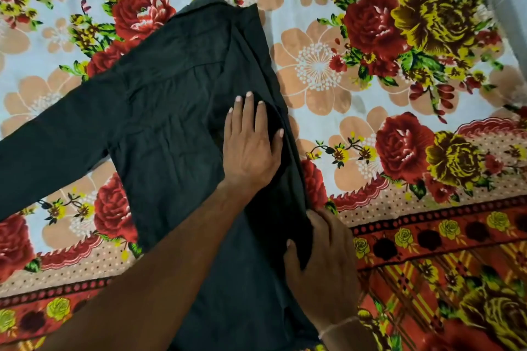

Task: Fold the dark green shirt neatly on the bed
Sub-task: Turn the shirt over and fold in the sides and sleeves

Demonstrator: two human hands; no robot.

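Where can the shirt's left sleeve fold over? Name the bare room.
Bare bedsheet lies right of the dark green shirt and above its spread sleeve. It is crowded along the folded right edge, where the left hand presses and the right hand grips.

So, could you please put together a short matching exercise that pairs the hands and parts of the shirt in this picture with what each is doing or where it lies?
Column 1:
1. left hand
2. right hand
3. shirt sleeve
4. floral bedsheet

Column 2:
A. stretched out flat to the left
B. pinches the folded right edge of the shirt
C. lies under the dark green shirt
D. presses flat, fingers straight

Pairs: 1-D, 2-B, 3-A, 4-C
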